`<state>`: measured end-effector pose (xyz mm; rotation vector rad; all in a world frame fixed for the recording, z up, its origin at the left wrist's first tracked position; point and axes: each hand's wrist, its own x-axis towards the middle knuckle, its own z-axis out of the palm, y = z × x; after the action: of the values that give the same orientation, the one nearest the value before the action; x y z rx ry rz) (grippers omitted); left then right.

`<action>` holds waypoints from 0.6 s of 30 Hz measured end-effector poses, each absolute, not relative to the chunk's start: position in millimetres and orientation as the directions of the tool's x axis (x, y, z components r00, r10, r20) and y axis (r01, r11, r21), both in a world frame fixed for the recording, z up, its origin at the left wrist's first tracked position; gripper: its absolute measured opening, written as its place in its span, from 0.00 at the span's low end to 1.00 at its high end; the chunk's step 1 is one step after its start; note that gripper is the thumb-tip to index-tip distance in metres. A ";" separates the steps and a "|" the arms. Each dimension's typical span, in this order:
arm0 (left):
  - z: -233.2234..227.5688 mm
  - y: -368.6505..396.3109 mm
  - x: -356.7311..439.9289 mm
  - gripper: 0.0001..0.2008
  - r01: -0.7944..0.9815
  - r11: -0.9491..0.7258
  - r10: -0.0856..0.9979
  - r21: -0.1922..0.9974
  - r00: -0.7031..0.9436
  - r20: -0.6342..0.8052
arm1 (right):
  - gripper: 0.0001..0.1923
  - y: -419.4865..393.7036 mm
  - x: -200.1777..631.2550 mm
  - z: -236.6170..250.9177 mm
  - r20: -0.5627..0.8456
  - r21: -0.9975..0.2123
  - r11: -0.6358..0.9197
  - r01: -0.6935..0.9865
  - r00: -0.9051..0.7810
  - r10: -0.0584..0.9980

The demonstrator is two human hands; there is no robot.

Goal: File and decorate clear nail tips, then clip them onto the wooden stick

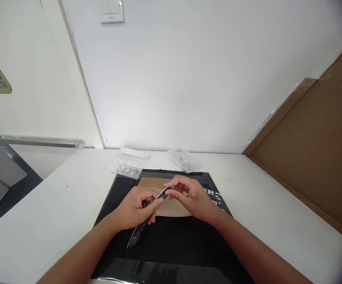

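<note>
My left hand (141, 207) is closed around a long, narrow dark strip (137, 236) with a pale edge, thumb on top. The strip slants from lower left to upper right, and its exact kind is unclear. At its upper end, my right hand (190, 195) pinches with thumb and fingertips. Beneath both hands lies a flat piece of brown paper or card (175, 211), partly covered by them. It rests on a black sheet (185, 240) with a shiny front part.
Small white pieces (215, 193) are scattered at the black sheet's right. Along the wall are a clear plastic tray (185, 159), a clear packet (128, 170) with dark markings and another clear piece (133, 152). A cardboard panel (313, 150) stands at the right of the white table (40, 228).
</note>
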<state>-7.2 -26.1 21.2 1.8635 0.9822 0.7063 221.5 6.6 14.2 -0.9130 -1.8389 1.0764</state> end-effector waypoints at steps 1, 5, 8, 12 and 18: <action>20.8 -26.3 -6.9 0.21 0.336 -0.272 0.852 0.902 0.519 0.064 | 0.14 6.4 221.3 14.3 0.275 -0.908 0.377 0.184 -0.416 0.866; 20.2 -26.8 -5.5 0.21 0.364 -0.285 0.862 0.887 0.503 0.071 | 0.15 6.4 221.2 14.0 0.276 -0.908 0.376 0.186 -0.411 0.869; 20.0 -26.6 -4.9 0.20 0.388 -0.316 0.865 0.865 0.492 0.096 | 0.15 7.2 221.3 12.8 0.295 -0.891 0.399 0.218 -0.390 0.872; 17.9 -24.9 -5.0 0.20 0.397 -0.317 0.879 0.861 0.464 0.109 | 0.15 9.1 221.6 11.0 0.331 -0.890 0.414 0.188 -0.357 0.873; 14.4 -20.7 -5.2 0.19 0.323 -0.280 0.907 0.904 0.398 0.139 | 0.14 13.6 227.3 8.2 0.334 -0.919 0.375 0.126 -0.258 0.907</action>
<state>-5.2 -20.7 14.4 1.8058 1.0672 0.8655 227.3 13.6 8.2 -0.9296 -1.6591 1.0018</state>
